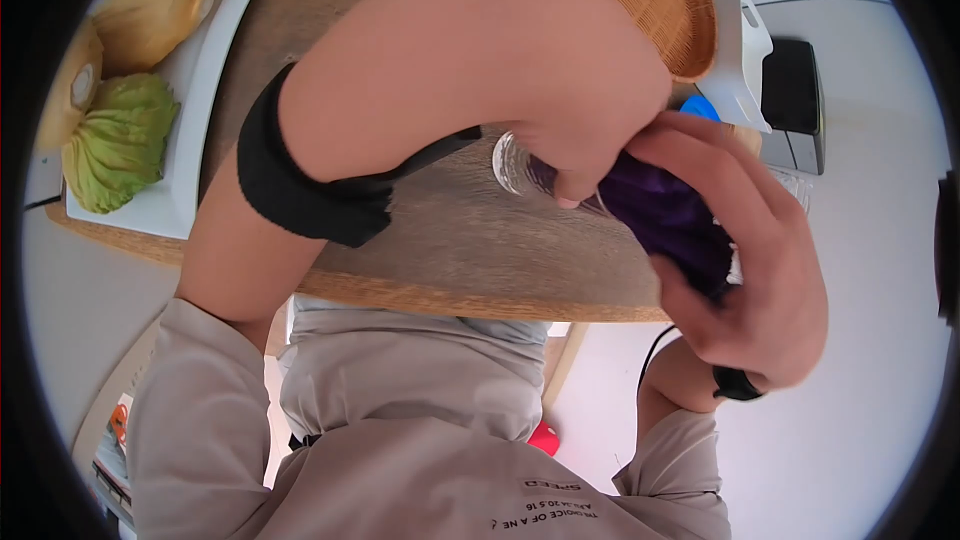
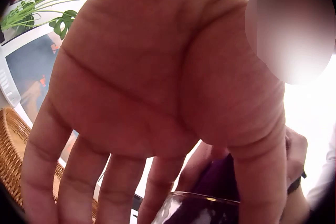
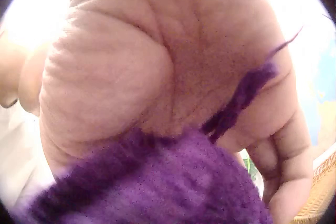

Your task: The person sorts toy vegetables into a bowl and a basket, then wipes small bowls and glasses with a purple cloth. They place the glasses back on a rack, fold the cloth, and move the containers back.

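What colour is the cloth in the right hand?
Purple; the cloth shows best up close in the right wrist view.

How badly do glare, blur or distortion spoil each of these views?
Head view: fisheye bowing and black corners, the right hand slightly blurred; left wrist view: the left hand's palm dim against blown-out white at right, a blurred oval covering the upper right; right wrist view: white glare in both upper corners, the purple cloth soft and grainy.

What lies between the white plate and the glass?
In the head view, wooden tabletop, crossed by the left forearm and its black band, lies between plate and glass.
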`<state>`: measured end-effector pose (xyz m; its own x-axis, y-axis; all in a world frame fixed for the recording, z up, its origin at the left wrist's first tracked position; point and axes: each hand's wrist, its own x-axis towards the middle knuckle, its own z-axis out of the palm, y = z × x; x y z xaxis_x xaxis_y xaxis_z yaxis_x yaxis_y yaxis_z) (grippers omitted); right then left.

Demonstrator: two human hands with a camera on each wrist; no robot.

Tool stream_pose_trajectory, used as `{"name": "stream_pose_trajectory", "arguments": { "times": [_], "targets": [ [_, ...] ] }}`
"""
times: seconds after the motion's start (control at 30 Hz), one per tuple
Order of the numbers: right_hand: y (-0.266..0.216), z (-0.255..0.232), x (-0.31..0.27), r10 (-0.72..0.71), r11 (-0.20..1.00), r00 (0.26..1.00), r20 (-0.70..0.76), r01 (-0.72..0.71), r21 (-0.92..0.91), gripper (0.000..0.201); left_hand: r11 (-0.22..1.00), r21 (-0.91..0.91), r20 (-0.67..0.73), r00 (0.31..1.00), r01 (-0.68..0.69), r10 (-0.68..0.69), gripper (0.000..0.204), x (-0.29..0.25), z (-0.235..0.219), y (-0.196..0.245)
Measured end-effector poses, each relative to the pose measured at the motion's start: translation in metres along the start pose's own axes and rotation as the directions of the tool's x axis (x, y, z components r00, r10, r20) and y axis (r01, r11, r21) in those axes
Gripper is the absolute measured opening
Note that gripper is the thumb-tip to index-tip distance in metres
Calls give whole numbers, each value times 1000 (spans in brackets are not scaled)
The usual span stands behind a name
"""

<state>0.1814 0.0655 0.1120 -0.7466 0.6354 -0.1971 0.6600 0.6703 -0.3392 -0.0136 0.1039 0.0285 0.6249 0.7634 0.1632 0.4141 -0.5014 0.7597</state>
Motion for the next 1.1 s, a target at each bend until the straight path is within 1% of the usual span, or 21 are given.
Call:
{"name": "stream_pose_trajectory", "arguments": {
  "times": [0.03,0.07,0.1,0.17,0.2,0.23,0.27,0.3,0.33,0.4,0.43,0.53,0.57,0.67,0.77,0.8,0.87,0.93,0.97,1.03,1.1],
  "targets": [
    [-1,-5,-6,3,1000,1000,6,-3,-19,60,995,-66,-175,983,-70,58,36,-8,16,-13],
    [-1,-6,-9,19,999,1000,5,-19,-40,59,982,-115,-347,932,-151,103,37,-15,32,-25],
    [-2,-7,-11,36,997,999,4,-35,-62,57,960,-144,-509,850,-240,136,38,-22,47,-37],
    [-1,-5,-11,57,995,998,-16,-58,-84,53,924,-159,-598,779,-347,190,40,-32,60,-61],
    [1,-3,-10,64,994,997,-36,-67,-85,50,918,-164,-537,813,-362,224,41,-30,51,-67],
    [4,2,-8,41,995,995,-90,-48,-86,46,952,-156,-369,909,-264,192,40,-25,48,-66],
    [8,7,-4,17,996,990,-143,-30,-88,41,978,-110,-187,971,-175,152,40,-20,43,-63],
    [9,12,0,12,994,985,-172,-30,-102,38,1000,12,101,995,9,-10,38,0,9,-15],
    [10,17,5,7,993,980,-201,-31,-115,35,972,181,354,912,151,-208,36,11,-16,13],
    [6,29,18,36,985,977,-209,-70,-158,30,988,55,406,901,145,-155,36,10,-32,15],
    [13,40,22,39,977,980,-195,-78,-198,15,987,48,423,892,156,-162,36,11,-35,18],
    [16,49,28,74,949,986,-147,-115,-293,5,978,94,464,860,187,-210,38,18,-38,28],
    [15,48,30,66,957,986,-155,-106,-271,4,978,96,480,852,184,-208,40,20,-38,28],
    [18,48,33,30,960,988,-151,-70,-272,4,994,21,495,863,105,-102,46,19,-36,10],
    [21,47,32,47,958,992,-119,-78,-276,3,996,83,410,910,32,-64,43,17,-14,-3],
    [22,47,31,29,963,990,-138,-65,-263,4,994,106,381,923,9,-49,42,16,-8,-6],
    [23,49,30,-5,970,984,-179,-38,-238,6,996,90,365,931,-12,-22,44,18,-5,-9],
    [25,47,28,0,974,991,-134,-30,-224,12,1000,10,388,922,-5,1,48,20,-6,-10],
    [26,45,27,-1,976,994,-112,-24,-217,15,999,35,407,913,10,-23,49,19,-8,-8],
    [21,36,22,-2,990,987,-162,-21,-142,22,995,89,442,894,40,-75,52,19,-13,-1],
    [18,26,13,-20,997,977,-213,4,-77,28,991,94,452,883,97,-129,68,20,-13,3]
  ]
}}
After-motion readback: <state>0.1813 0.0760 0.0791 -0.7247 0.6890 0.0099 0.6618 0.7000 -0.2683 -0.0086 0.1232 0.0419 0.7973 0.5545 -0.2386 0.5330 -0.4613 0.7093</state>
